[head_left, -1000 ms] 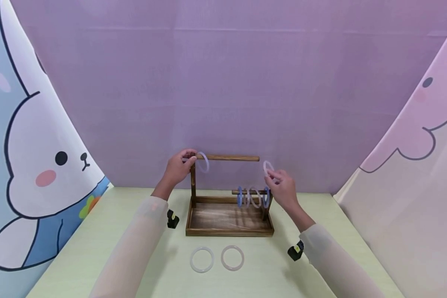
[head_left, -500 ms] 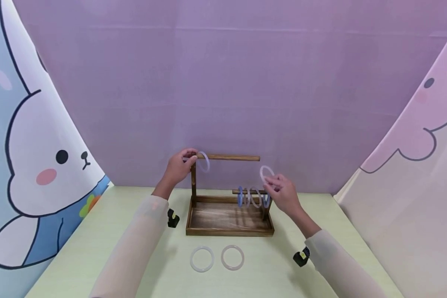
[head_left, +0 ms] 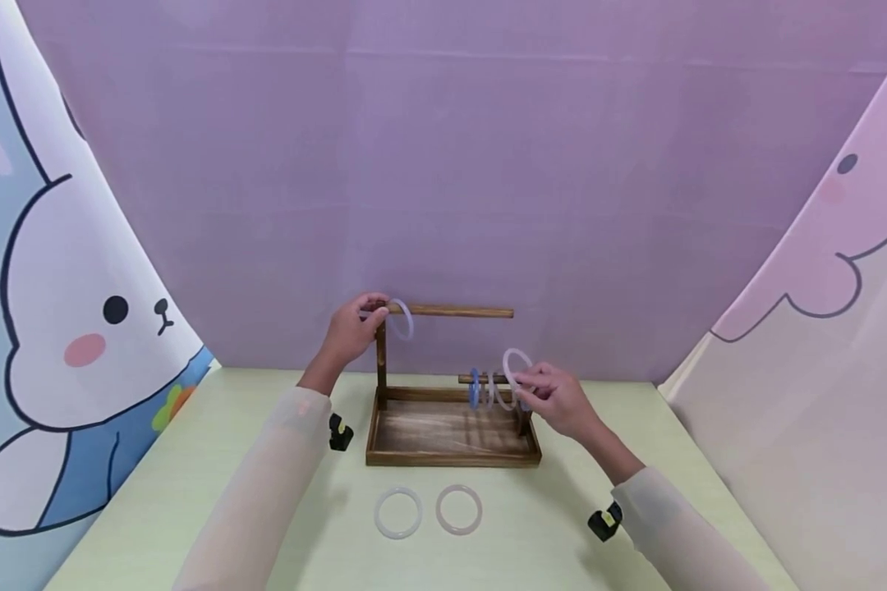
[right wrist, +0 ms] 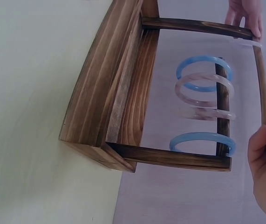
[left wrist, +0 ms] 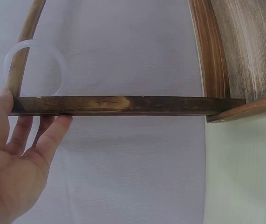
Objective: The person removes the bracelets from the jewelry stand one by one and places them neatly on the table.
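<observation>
My left hand (head_left: pixel 349 332) grips the upper left corner of a brown wooden bangle stand (head_left: pixel 451 460), thumb and fingers on opposite sides of its post (left wrist: pixel 123 105). A pale translucent bangle (head_left: pixel 411 324) hangs on the upper bar (head_left: pixel 461 311) beside that hand. Between thumb and fingers, my right hand (head_left: pixel 558 400) pinches a whitish bangle (head_left: pixel 516 351), held raised near the right end of the lower bar (head_left: pixel 464 379). Several bangles hang on that lower bar, including a blue bangle (head_left: pixel 475 390) and, in the right wrist view, a marbled pinkish bangle (right wrist: pixel 181 95).
Two pale bangles, a white bangle (head_left: pixel 376 513) and a pinkish bangle (head_left: pixel 438 510), lie flat on the light green table (head_left: pixel 251 492) before the stand. Behind hangs a purple cloth (head_left: pixel 443 164). Printed cartoon panels stand left and right.
My right hand has come down and slightly left with its bangle, from beside the upper bar's end to the lower bar's height. The left hand keeps its place on the stand.
</observation>
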`<action>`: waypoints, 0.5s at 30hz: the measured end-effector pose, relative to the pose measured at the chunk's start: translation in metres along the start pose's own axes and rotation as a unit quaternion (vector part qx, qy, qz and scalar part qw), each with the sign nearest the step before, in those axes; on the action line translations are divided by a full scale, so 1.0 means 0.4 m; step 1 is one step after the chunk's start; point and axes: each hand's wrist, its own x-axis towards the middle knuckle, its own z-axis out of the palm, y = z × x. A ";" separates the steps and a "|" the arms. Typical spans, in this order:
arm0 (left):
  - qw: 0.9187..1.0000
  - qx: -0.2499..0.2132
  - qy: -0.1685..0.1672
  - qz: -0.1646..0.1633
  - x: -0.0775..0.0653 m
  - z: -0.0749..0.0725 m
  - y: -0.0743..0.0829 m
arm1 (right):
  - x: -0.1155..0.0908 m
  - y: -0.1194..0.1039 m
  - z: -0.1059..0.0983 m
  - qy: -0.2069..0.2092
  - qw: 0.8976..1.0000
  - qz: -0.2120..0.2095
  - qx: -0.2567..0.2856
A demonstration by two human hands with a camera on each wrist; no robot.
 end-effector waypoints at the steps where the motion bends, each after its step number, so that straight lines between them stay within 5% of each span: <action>1: 1.000 0.000 -0.001 -0.001 0.001 -0.001 0.001 | -0.003 -0.008 0.000 -0.011 1.000 0.006 -0.003; 15: 1.000 0.000 -0.002 0.001 -0.002 -0.004 0.001 | -0.046 -0.006 0.011 -0.162 0.986 -0.045 0.016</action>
